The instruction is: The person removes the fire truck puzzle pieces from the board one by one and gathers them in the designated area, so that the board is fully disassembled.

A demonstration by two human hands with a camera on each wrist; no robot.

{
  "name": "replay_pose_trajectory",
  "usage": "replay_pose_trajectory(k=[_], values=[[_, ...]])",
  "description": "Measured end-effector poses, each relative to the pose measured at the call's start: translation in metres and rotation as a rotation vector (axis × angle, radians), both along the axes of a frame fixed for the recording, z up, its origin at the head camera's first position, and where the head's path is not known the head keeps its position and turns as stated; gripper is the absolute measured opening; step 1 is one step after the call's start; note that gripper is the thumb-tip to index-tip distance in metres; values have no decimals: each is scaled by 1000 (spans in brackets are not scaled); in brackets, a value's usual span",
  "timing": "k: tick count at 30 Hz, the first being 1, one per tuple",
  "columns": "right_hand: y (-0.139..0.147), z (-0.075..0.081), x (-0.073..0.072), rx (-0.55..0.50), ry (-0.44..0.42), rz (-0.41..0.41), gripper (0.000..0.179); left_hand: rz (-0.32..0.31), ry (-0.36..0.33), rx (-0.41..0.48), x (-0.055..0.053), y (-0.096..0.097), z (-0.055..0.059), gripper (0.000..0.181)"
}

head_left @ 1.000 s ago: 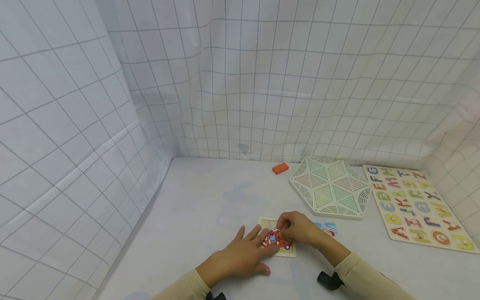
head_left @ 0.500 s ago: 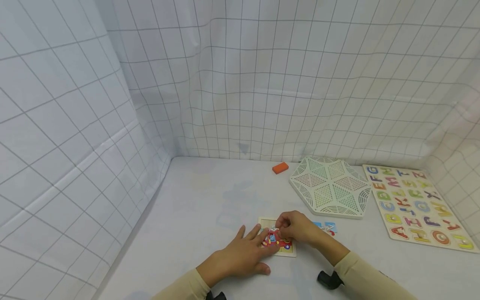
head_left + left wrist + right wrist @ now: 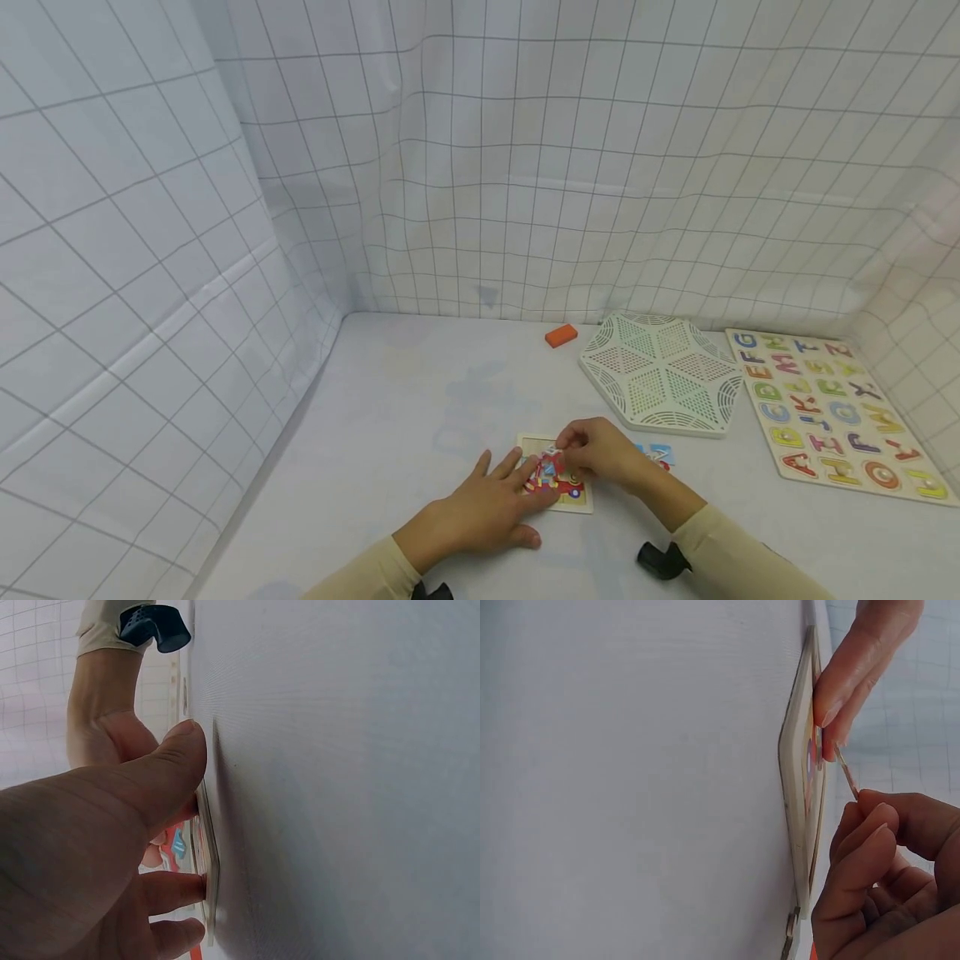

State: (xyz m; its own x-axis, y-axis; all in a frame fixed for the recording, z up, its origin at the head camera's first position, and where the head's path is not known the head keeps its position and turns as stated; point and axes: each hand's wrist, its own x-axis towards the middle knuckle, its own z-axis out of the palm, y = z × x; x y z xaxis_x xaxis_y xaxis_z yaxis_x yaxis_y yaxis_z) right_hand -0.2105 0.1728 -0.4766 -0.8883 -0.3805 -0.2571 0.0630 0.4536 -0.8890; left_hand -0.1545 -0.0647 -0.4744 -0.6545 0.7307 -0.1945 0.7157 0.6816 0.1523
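A small wooden jigsaw puzzle board (image 3: 587, 507) with a pale frame and a red vehicle picture lies flat on the table. My left hand (image 3: 487, 510) is spread over its left side, fingertips resting on it. Above the board my right hand (image 3: 603, 454) pinches a thin puzzle piece (image 3: 847, 771) between thumb and fingers. The right wrist view shows this piece edge-on, tilted and raised off the board, close to the left fingertips. A red and blue part (image 3: 550, 468) shows between the hands. Fingers hide much of the picture.
Blue puzzle pieces (image 3: 662, 454) lie just right of my right hand. Behind stand an orange block (image 3: 561, 336) and a white hexagonal perforated board (image 3: 660, 371). An alphabet puzzle board (image 3: 832, 417) lies at the right. Grid-patterned white curtains (image 3: 525, 208) enclose the table.
My right hand has shifted slightly right and lifted, and the red piece in its fingers now sits higher and at a different tilt. The left hand has stayed in place.
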Motion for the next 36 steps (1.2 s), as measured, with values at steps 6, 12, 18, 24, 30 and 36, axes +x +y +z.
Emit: replay_pose_trajectory(k=[6,12,18,24,30,36], values=[[15,6,5,-35,10,-47,17,0,-1,-2,0,1,-2,62],[41,11,13,-53,-26,-120,24,14,-13,-5,1,2,-3,63],[73,15,15,-91,-45,-193,29,14,0,-8,2,1,-1,63],[97,12,23,-109,-89,-190,31,6,11,-6,3,0,-1,63],[107,-1,31,-82,-110,-143,29,4,8,-1,1,-1,-3,63],[108,-4,33,-44,-93,-121,26,-2,14,4,1,0,-2,62]])
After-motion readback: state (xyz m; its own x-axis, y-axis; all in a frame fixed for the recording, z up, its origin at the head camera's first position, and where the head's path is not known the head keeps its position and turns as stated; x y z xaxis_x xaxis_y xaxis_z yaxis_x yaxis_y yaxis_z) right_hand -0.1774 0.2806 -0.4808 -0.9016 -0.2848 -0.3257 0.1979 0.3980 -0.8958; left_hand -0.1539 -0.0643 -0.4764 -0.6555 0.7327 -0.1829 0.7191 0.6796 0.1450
